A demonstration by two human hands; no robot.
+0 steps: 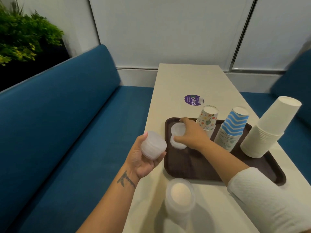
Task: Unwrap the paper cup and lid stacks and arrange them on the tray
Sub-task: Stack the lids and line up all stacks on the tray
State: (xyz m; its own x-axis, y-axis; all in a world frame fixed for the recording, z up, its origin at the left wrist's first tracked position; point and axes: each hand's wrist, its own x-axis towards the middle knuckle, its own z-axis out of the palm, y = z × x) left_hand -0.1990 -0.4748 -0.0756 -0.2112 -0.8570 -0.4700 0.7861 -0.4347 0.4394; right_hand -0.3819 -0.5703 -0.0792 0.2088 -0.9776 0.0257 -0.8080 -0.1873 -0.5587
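A small stack of translucent lids (178, 138) is being set on the far left part of the brown tray (190, 165) by the right hand (190, 133), whose fingers are curled over its top. A second lid stack (153, 145) is gripped in the left hand (144, 155), held above the table (185, 81) edge just left of the tray. The placing would best be done by lowering the lids squarely, so the pile is kept straight, and by releasing only once it sits flat. The lids look thin, frosted and slippery. A taller lid stack (180, 197), blurred, stands on the near table. Three upturned cup stacks stand along the tray's far and right side: floral cups (207, 118), blue striped cups (233, 126) and white cups (267, 128).
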